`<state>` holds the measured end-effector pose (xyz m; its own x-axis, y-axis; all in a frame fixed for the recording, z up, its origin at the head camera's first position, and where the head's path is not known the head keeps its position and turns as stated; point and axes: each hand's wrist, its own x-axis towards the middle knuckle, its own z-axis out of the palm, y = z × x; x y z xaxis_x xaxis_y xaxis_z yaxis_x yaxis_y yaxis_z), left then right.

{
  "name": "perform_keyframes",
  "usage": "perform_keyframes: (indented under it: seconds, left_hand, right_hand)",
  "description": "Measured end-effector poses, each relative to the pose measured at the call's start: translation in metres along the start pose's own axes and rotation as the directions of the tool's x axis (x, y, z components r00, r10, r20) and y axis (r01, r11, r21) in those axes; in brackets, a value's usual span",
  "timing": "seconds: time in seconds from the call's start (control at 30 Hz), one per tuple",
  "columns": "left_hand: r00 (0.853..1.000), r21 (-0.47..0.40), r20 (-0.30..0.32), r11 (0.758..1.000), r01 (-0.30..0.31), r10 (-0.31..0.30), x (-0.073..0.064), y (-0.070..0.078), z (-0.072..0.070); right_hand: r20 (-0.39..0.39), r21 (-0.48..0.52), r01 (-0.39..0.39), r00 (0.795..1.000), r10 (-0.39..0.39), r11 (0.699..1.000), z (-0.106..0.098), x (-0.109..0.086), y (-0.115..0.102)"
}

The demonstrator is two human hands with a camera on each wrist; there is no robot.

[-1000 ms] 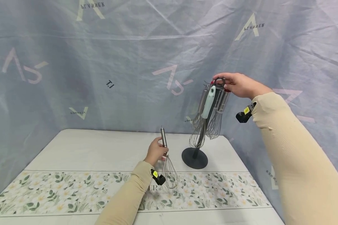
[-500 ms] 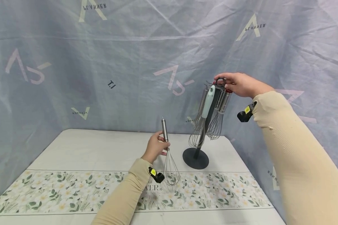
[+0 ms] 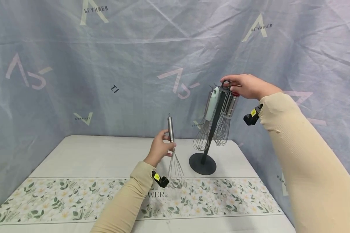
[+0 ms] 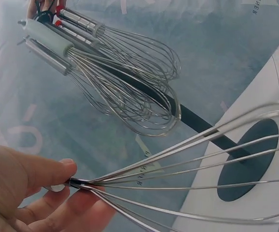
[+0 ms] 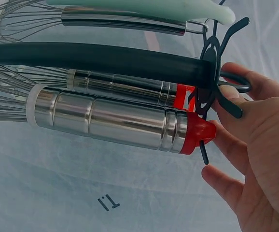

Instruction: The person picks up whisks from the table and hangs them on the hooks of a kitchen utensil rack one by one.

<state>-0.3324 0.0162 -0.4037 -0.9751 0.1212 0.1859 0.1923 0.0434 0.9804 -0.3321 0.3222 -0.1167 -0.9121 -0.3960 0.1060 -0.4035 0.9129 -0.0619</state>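
Note:
My left hand pinches a steel whisk between thumb and fingers where handle meets wires. That whisk hangs upright above the table, its wire loops downward, left of the black utensil stand. At the stand's top, my right hand holds the ring, thumb pressed against it. Several whisks hang from the stand's hooks: one with a mint-green handle, a slim steel-handled one, and two thicker steel ones with red ends, of which the nearer whisk shows best in the right wrist view.
The stand's round base rests on a white table toward its right side. A floral printed strip crosses the tabletop. Grey-blue fabric hangs behind the table and at both sides.
My left hand has risen slightly with the whisk. On the stand, the mint-handled whisk has shifted a little left, as the hanging whisks turn. My right hand stays at the top ring.

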Motion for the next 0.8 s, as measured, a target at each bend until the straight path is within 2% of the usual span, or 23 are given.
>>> perform_keyframes:
  seconds: [0.17,0.43,0.8]
  left_hand:
    - [1.000,0.018,0.005,1.000,-0.021,0.021,-0.001,0.010,-0.001]
    - [0.996,0.076,0.027,0.993,-0.092,0.090,-0.006,0.037,0.001]
    - [0.983,0.183,0.048,0.966,-0.183,0.177,-0.006,0.068,0.014]
  right_hand:
    - [0.001,-0.005,-0.002,1.000,0.002,1.000,0.000,0.000,-0.001]
    - [-0.004,0.005,0.003,1.000,-0.003,1.000,0.001,-0.001,-0.002]
    - [0.007,0.024,-0.013,1.000,0.013,1.000,0.003,0.001,-0.002]
